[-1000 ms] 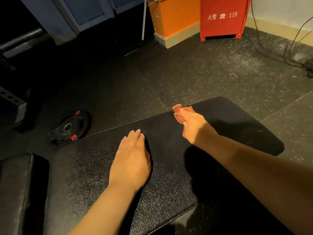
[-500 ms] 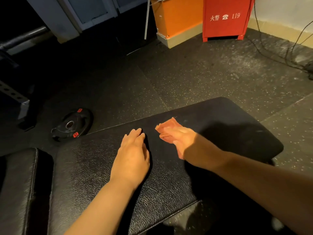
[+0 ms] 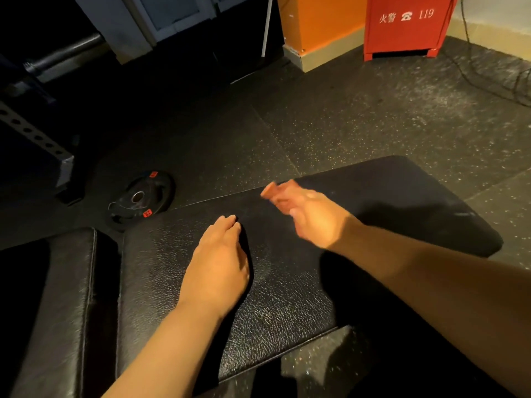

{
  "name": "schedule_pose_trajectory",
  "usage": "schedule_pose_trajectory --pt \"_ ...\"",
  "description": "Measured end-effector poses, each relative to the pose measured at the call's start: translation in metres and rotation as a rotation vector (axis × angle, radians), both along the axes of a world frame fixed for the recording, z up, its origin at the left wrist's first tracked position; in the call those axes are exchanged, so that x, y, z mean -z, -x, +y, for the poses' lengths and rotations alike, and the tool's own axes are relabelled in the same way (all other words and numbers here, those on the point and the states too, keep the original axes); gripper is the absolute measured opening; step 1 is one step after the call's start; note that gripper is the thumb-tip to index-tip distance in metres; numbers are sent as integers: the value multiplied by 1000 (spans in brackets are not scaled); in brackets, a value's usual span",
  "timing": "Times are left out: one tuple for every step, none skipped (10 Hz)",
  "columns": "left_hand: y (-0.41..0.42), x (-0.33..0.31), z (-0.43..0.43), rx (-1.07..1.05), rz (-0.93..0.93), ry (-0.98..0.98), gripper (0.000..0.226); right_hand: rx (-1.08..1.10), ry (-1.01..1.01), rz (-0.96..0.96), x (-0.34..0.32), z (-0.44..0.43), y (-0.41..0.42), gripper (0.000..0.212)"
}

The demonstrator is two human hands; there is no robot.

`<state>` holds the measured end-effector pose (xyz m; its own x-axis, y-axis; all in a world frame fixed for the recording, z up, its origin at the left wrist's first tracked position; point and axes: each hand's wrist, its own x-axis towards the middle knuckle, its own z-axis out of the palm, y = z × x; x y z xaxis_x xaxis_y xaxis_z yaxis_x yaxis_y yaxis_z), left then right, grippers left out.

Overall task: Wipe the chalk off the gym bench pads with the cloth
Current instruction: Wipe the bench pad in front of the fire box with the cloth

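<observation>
Right grip (image 3: 313,216) clutches the cloth (image 3: 271,191) at the far edge of the pad (image 3: 287,297); left grip (image 3: 218,259) lies flat, released, on it. Midway, I'd say: pale smears show at its right end, and the other pad (image 3: 57,297) may need wiping too.

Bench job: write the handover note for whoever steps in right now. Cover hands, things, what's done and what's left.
Left hand: open, flat on the long pad, likely bracing.
Right hand: blurred, grip on the cloth, at the long pad's far edge, about mid-length.
Short pad: to the left, with neither hand on it.
Done: cannot tell how much is wiped; no clear chalk shows near the hands.
Left: a pale streak near the long pad's right end could be chalk or glare. Wipe there, then probably the short pad.
</observation>
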<state>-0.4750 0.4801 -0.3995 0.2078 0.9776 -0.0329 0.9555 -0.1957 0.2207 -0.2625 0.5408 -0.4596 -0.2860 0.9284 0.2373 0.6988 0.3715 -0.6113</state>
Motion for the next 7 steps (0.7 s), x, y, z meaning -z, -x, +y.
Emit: schedule_pose_trajectory --pt "0 1 -1 6 9 -6 51 135 57 28 -2 4 5 51" --pt "-2 0 -2 19 -15 -38 47 -138 -32 81 -15 -23 45 45" --pt "-2 0 -1 19 -29 -35 47 -208 -43 52 -17 -20 29 47" --pt "0 4 1 -2 -11 -16 52 -12 36 33 4 2 9 54" --pt "-1 4 0 3 -11 -17 51 -7 72 42 -6 -23 23 52" --pt "0 2 -1 1 -18 -14 49 -164 94 100 -14 -65 29 46" --pt "0 2 -2 8 4 -32 48 -200 108 42 -14 -73 -4 47"
